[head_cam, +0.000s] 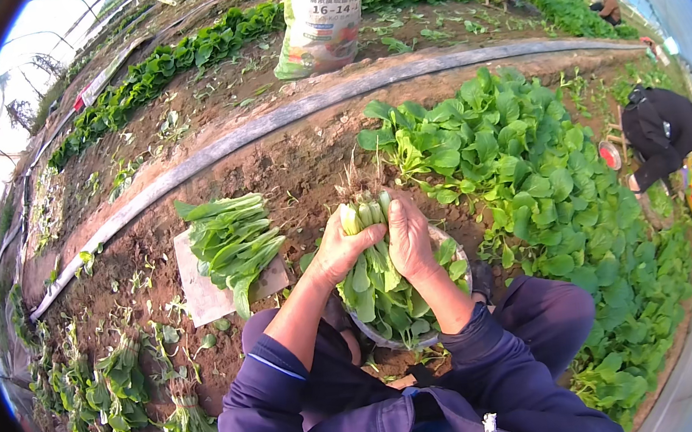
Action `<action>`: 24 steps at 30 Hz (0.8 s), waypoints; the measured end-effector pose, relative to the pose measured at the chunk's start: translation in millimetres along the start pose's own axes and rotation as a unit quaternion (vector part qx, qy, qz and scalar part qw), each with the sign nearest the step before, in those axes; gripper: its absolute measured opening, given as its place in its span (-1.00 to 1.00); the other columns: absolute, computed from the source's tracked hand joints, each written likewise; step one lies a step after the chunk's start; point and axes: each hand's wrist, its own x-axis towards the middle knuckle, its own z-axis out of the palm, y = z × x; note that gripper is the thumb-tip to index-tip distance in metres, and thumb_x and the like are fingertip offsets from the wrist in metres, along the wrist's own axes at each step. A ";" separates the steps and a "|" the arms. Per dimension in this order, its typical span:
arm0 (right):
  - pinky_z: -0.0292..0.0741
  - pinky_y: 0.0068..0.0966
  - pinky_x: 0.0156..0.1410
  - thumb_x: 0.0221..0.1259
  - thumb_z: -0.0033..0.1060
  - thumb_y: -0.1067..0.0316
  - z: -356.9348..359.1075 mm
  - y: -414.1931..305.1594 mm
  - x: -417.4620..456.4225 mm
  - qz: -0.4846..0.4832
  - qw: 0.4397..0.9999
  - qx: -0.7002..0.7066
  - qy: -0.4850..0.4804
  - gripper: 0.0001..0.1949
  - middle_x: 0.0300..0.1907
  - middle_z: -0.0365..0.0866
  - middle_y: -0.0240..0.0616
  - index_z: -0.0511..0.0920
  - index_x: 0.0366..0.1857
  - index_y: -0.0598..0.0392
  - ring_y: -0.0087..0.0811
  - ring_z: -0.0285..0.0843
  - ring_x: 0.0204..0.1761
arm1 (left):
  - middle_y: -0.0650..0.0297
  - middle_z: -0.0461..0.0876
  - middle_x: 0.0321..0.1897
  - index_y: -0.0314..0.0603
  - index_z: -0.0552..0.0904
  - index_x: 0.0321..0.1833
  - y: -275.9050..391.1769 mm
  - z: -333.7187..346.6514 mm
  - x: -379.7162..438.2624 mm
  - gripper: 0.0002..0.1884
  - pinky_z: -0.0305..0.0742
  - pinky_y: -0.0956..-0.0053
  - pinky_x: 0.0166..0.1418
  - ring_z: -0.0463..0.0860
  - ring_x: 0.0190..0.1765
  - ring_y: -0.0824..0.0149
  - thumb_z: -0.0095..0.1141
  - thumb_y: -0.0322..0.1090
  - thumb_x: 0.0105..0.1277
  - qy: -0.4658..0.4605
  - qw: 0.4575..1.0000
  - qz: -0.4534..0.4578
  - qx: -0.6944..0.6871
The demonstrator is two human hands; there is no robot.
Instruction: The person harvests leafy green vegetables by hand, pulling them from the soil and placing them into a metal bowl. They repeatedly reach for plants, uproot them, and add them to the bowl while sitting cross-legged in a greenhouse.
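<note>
Between my two hands is a bunch of leafy greens, roots upward and leaves hanging down. My left hand wraps the pale stems from the left, its thumb across them. From the right, my right hand presses its palm and fingers against the same stems. Below the bunch sits a round basin with more leaves in it, between my knees. Left of my hands, a pile of long-leaved greens lies on a pale flat board or sheet on the soil.
Dense growing greens fill the right side. Several root-on bunches lie at lower left. A grey hose crosses the soil ahead, with a printed fertilizer sack beyond. Co-workers sit low at right and far back.
</note>
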 end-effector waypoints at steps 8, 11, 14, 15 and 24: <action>0.22 -0.27 0.49 0.58 -0.06 0.12 21.6 12.7 6.5 -0.022 0.998 0.054 0.005 -0.59 0.38 0.36 -0.02 0.63 0.07 0.30 -0.12 0.33 0.40 | 0.36 0.70 -0.12 -0.24 0.64 0.08 -3.9 -9.3 -6.0 -0.60 0.57 0.49 0.08 0.65 -0.09 0.47 0.42 -0.37 0.19 0.015 1.000 -0.022 -0.011; 0.26 -0.27 0.48 0.51 0.08 0.16 34.7 23.5 7.3 -0.007 0.999 0.034 0.023 -0.62 0.33 0.42 0.03 0.64 0.08 0.30 -0.10 0.37 0.38 | 0.34 0.71 -0.15 -0.22 0.66 0.01 -0.5 -6.9 -7.6 -0.68 0.60 0.48 0.01 0.67 -0.16 0.45 0.33 -0.48 0.17 0.110 0.992 -0.066 -0.004; 0.35 -0.35 0.42 0.46 0.18 0.11 48.4 43.6 11.5 0.104 0.983 0.145 0.038 -0.55 0.22 0.55 -0.05 0.57 0.19 0.28 -0.25 0.50 0.27 | 0.45 0.68 -0.29 -0.17 0.67 -0.15 6.9 3.7 -3.1 -0.81 0.55 0.58 -0.16 0.61 -0.30 0.57 0.29 -0.54 0.18 0.163 0.984 -0.042 -0.048; 0.37 -0.38 0.40 0.48 0.16 0.07 50.9 41.8 12.1 0.126 0.976 0.177 -0.013 -0.54 0.22 0.57 -0.09 0.57 0.20 0.28 -0.30 0.50 0.25 | 0.46 0.67 -0.31 -0.17 0.67 -0.16 11.7 0.5 -5.6 -0.81 0.54 0.59 -0.17 0.61 -0.31 0.58 0.29 -0.55 0.18 0.184 0.982 -0.038 -0.036; 0.59 -0.32 0.12 0.31 0.26 0.05 15.0 207.7 91.0 0.183 0.943 -0.200 -0.193 -0.68 -0.09 0.74 -0.10 0.74 -0.09 0.06 -0.19 0.72 -0.06 | 0.37 0.66 -0.24 -0.32 0.58 0.01 45.2 -22.3 -10.8 -0.68 0.54 0.59 -0.08 0.60 -0.22 0.55 0.26 -0.62 0.19 0.308 0.932 0.012 0.191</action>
